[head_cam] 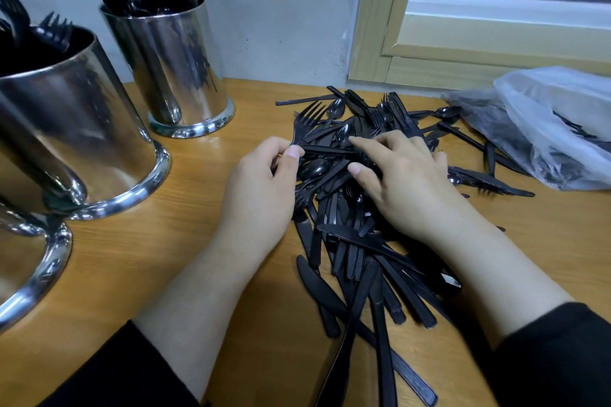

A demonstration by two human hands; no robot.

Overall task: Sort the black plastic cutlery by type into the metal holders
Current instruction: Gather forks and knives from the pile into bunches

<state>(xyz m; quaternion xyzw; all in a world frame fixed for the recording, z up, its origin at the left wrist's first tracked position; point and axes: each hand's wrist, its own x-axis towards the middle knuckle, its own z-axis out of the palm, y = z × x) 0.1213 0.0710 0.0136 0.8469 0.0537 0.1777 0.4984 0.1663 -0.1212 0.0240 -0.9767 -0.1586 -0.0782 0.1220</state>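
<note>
Table (pixel 185 241): wooden top under both my forearms, carrying everything below.
Fork holder (pixel 66 129): big steel cylinder off to the left of my left hand, fork tines showing above the rim.
Spoon holder (pixel 172 66): smaller steel cylinder beyond and left of my left hand, against the wall, spoon bowls sticking up.
Third holder (pixel 29 264): only its rim shows, near-left of my left forearm; contents not visible, probably for knives.
Plastic bag (pixel 545 129): crumpled clear bag right of my right hand, more cutlery inside.
Cutlery pile (pixel 357 241): mixed forks, spoons and knives, heaped under and between my hands, knives trailing back toward me.
Right hand (pixel 406 182): fingers spread and fairly straight, resting on top of the pile, gripping nothing that I can see.
Left hand (pixel 264 182): thumb and fingers pinched on a fork's handle at the pile's left edge.
Fork (pixel 305 122): tines point away from my left hand, toward the wall; neck crosses other handles.
Step in hand: pulling one fork free, I judge.
How to do it well: hold the pile down with the right hand, draw the fork out along its own length so the tines don't snag, then carry it left to the fork holder, handle down.
</note>
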